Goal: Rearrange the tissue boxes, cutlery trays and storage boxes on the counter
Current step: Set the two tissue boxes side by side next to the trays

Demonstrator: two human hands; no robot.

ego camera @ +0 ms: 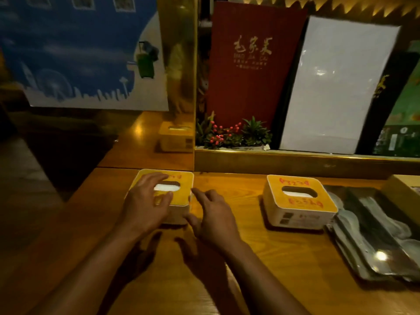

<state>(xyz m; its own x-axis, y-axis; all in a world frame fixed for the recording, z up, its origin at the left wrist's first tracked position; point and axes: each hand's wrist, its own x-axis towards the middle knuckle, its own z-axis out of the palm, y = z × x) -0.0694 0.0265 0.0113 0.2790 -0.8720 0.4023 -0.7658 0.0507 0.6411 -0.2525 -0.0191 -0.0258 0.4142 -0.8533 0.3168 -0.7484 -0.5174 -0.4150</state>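
A yellow-topped tissue box [181,189] sits at the back left of the wooden counter [261,258], against a gold mirror panel. My left hand [147,203] lies flat on its top, fingers spread over the tissue slot. My right hand [211,214] rests beside the box's right side, fingers apart, thumb near its front corner. A second tissue box [297,201] with red writing stands further right. Wrapped cutlery packs [375,235] lie stacked at the right edge.
A gold-framed ledge [295,160] runs behind the counter with a red menu [250,64], a white board [336,87] and a small plant with red berries [227,135]. The mirror panel [177,87] reflects the left box. A pale tray corner [406,185] shows far right.
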